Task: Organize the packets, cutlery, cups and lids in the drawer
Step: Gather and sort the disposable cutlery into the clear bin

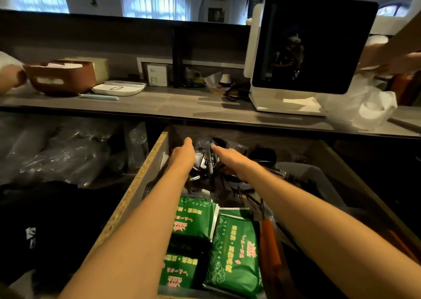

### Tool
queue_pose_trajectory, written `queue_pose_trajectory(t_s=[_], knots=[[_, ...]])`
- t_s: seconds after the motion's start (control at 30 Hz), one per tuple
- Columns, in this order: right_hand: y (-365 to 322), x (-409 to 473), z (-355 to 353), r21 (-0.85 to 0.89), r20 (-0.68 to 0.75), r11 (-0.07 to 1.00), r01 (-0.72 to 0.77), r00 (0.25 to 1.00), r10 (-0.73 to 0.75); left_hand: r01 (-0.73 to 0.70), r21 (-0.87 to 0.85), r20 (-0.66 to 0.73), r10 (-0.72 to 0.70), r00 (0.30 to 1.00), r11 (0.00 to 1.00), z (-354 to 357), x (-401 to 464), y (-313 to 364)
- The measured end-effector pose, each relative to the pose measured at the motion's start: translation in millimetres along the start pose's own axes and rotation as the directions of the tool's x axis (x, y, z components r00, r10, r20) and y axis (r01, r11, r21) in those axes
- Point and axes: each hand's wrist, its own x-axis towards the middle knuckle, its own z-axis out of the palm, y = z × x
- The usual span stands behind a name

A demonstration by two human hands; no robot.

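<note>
My left hand point(183, 154) and my right hand point(224, 156) reached together into the far end of the open wooden drawer point(145, 173), one on each side of a bundle of clear plastic-wrapped lids and cups point(205, 155). The left hand lay against the bundle's left flank with the fingers stretched forward, fairly straight. The right hand met the bundle from the other side; its fingers ran in under the dark clutter, and I could not tell whether they curled round the wrapping or only pressed on it.

Nearer to me than the bundle, in the middle of the drawer, lay a tangle of dark cutlery point(227, 184), partly under my right forearm. Nearer still, at the drawer's front end, the green printed foil packets point(234, 248) lay flat between my two forearms, several overlapping. Just right of the packets, an orange-handled utensil point(270, 250) lay lengthwise along the drawer. A pale plastic tub point(316, 177) stood in the drawer's right half, beyond my right arm.

Above the drawer ran the grey countertop point(173, 104). On it, to the left, sat a brown basket point(63, 77) beside a white tray point(119, 88); to the right stood a white machine with a dark screen point(312, 45), and a crumpled clear plastic bag point(360, 107) lay at its foot.
</note>
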Motion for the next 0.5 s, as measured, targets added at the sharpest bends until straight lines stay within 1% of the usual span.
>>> queue_pose_trajectory(t_s=[0.1,0.13,0.2,0.23,0.27,0.3,0.4,0.43,0.5], knots=[[-5,8,5,-0.032,0.034,0.999,-0.013,0.999,0.015,0.026,0.014,0.047,-0.027,0.999,1.0,-1,-1,2],[-5,8,7,-0.083,0.041,0.996,-0.014,0.999,0.017,0.025,0.021,0.042,-0.026,0.999,0.999,-1,-1,1],[-3,9,11,-0.256,0.04,0.967,-0.001,0.999,0.011,-0.005,0.013,0.028,0.005,1.0,1.0,0,-2,-1],[-2,10,13,-0.33,0.029,0.944,0.019,1.0,-0.01,-0.026,-0.002,0.018,0.026,0.999,1.0,-1,-2,-3],[0,10,13,-0.361,0.015,0.931,0.052,0.999,-0.05,-0.046,-0.018,0.006,0.046,0.999,0.999,0,-2,-4],[3,13,12,-0.339,0.004,0.937,0.082,0.996,-0.086,-0.053,-0.036,-0.004,0.053,0.999,0.998,0,-3,-5],[7,11,2,-0.162,-0.022,0.97,0.181,0.982,-0.187,-0.057,-0.09,-0.027,0.055,0.998,0.994,1,-7,-2],[8,9,-2,-0.15,-0.031,0.965,0.214,0.975,-0.221,-0.07,-0.102,-0.032,0.067,0.997,0.992,3,-8,-1],[7,4,-9,-0.221,-0.095,0.944,0.246,0.958,-0.272,-0.138,-0.109,-0.051,0.134,0.99,0.984,5,-9,2]])
